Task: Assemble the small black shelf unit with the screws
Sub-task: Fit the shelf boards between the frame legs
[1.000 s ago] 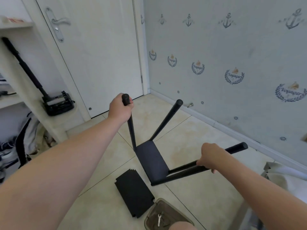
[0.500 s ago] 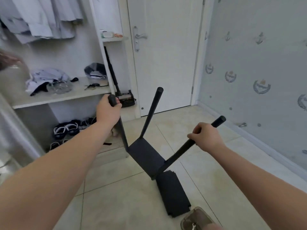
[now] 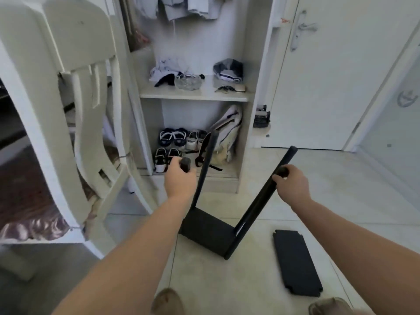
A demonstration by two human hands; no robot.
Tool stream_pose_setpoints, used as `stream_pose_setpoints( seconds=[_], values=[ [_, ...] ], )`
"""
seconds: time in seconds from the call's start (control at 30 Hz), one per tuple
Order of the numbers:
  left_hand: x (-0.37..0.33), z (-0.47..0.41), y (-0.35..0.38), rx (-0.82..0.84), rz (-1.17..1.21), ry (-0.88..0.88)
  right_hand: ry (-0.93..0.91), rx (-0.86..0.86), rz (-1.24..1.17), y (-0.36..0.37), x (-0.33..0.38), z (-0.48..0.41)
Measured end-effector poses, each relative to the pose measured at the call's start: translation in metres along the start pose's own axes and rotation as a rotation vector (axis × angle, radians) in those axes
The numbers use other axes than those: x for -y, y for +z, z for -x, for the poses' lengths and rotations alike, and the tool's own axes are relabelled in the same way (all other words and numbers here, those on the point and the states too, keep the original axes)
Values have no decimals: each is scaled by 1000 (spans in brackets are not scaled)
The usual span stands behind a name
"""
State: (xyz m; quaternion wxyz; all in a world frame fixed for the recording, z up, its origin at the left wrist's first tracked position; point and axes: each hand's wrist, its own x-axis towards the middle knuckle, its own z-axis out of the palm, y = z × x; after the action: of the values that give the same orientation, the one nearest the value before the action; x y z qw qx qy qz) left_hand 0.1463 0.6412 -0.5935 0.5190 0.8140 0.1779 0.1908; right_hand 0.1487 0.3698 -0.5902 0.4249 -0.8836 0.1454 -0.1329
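The partly built black shelf unit point(image 3: 209, 233) stands on the tiled floor: one black board with several round posts rising from it. My left hand point(image 3: 180, 181) grips the top of the near left post. My right hand point(image 3: 292, 184) grips the top of a near right post; another right post point(image 3: 256, 201) leans beside it. A far post point(image 3: 205, 171) stands free between my hands. A loose black shelf board point(image 3: 296, 262) lies flat on the floor at the right. No screws are visible.
A white chair point(image 3: 75, 114) stands close on the left. An open wardrobe point(image 3: 195, 96) with shoes and a bag faces me, a white door point(image 3: 329, 76) to its right. Two brown slippers point(image 3: 168, 301) show at the bottom edge.
The view has swung left from the papered wall to the wardrobe and chair. The shelf unit has turned with my hands, and the loose board now lies to its right.
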Motion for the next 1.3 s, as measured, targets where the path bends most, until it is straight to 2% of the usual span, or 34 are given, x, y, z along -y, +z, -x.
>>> stream_pose_setpoints(
  seconds=[0.23,0.43,0.57,0.8,1.0,1.3],
  values=[
    [44,-5,-12,6,17,-27,-58,4,86,50,14,-9],
    [63,-10,-8,61,5,63,-15,-51,-41,70,14,-11],
    [82,-9,-10,93,22,98,51,-2,-19,83,-14,-1],
    [129,6,6,231,-66,-36,199,151,-147,121,-82,32],
    [130,12,22,139,-104,3,295,131,-304,126,-99,34],
    [124,8,32,149,-19,8,227,159,-185,110,-109,29]
  ],
)
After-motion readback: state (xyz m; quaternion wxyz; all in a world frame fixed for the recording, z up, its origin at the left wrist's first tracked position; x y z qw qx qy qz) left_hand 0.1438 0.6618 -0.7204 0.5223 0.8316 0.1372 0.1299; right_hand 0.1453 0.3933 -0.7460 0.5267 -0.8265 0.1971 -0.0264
